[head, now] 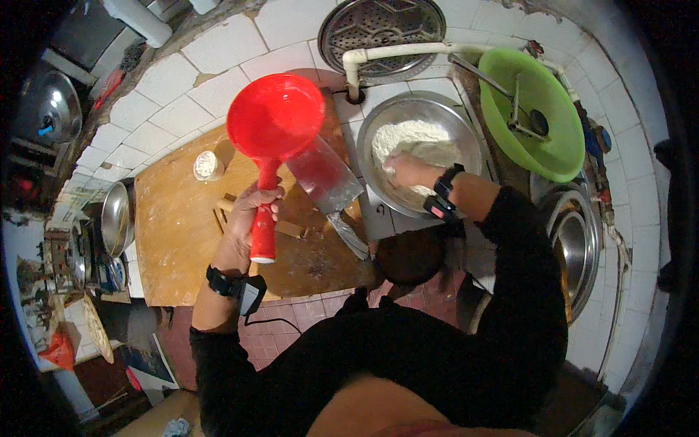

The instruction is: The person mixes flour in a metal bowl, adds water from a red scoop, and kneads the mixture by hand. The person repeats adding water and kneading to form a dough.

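Observation:
My left hand (pixel 244 214) grips the handle of a red plastic water ladle (pixel 276 117), holding it over a wooden board (pixel 175 240). The ladle's bowl faces up; whether water is in it is hard to tell. On the right, my right hand (pixel 413 170) reaches into a stainless steel basin (pixel 377 188) of white flour (pixel 412 135). Its fingers are blurred and partly hidden in the flour. Beneath the ladle lies a wide-bladed cleaver (pixel 325 175), flat on the board with a wrapped handle. Left of the ladle stands a small cup of white powder (pixel 206 165).
A green plastic basin (pixel 557 104) with a metal tool (pixel 514 109) inside stands tilted at the right. Metal bowls (pixel 573 246) sit below it. Behind the flour basin, a white pipe (pixel 404 51) crosses a perforated steamer plate (pixel 382 27). Wooden pieces (pixel 289 226) lie near my left hand.

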A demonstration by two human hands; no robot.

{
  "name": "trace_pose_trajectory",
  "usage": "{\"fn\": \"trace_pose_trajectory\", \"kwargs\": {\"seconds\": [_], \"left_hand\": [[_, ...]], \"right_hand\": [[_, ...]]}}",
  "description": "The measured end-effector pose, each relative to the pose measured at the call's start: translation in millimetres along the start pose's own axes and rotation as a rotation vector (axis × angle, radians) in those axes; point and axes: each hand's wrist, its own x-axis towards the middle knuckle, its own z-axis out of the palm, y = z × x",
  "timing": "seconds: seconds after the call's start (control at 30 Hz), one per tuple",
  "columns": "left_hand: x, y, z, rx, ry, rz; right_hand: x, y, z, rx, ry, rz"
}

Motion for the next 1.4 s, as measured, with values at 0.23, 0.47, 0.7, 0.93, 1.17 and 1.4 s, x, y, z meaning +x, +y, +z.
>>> {"fn": "trace_pose_trajectory", "kwargs": {"seconds": [0.23,0.47,0.7,0.93,1.17,1.4], "left_hand": [[37.1,2.4,-43.0,-0.184,-0.069,0.007],[54.9,-0.2,-61.5,-0.267,-0.114,-0.045],[27.3,7.7,-45.6,-0.132,-0.121,-0.040],[-1.2,6.6,-3.2,0.064,0.000,-0.070],[-7.4,2.9,36.0,0.223,-0.010,-0.143],[4.0,-8.4,59.7,0.446,-0.084,-0.135]], "right_hand": [[-7.0,45.5,-24.4,-0.510,0.011,0.235],[-38.3,47.1,12.3,-0.138,0.058,-0.491],[-23.9,81.5,18.8,-0.044,-0.420,-0.093],[23.9,107.2,-22.4,-0.895,-0.131,0.257],[20.6,-12.4,7.5,-0.096,0.165,-0.044],[-19.9,17.6,-23.6,-0.506,-0.051,0.041]]}}
